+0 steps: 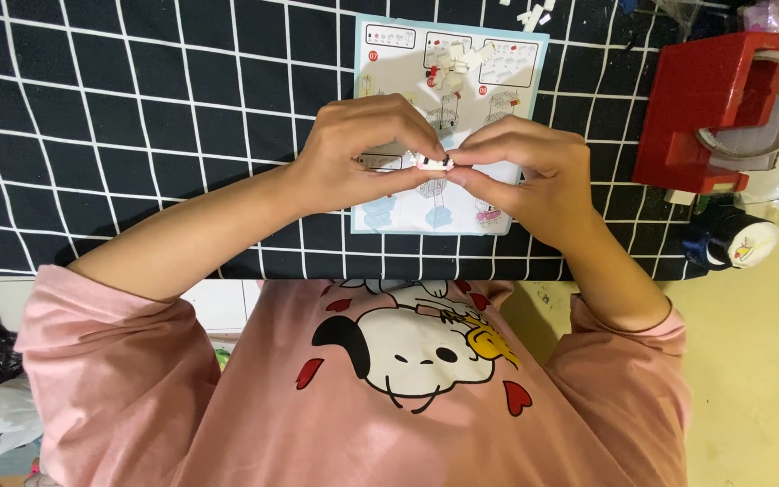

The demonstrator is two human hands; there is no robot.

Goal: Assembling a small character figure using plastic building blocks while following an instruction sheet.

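Left hand [367, 149]: fingertips pinch one end of a small white plastic brick piece [432, 161].
Right hand [525, 167]: fingers closed on the piece's other end.
Piece: held just above the pale blue paper instruction sheet [389, 212].
Sheet: flat on black white-grid cloth [137, 117].
Red plastic tape dispenser [710, 108]: well right of the sheet.

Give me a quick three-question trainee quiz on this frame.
1. True or false: the left hand and the right hand both pinch the small white brick piece.
2. What lies on the table under the hands? A) instruction sheet B) plate C) book
3. What colour is the tape dispenser beside the right hand?
Key: 1 true; 2 A; 3 red.
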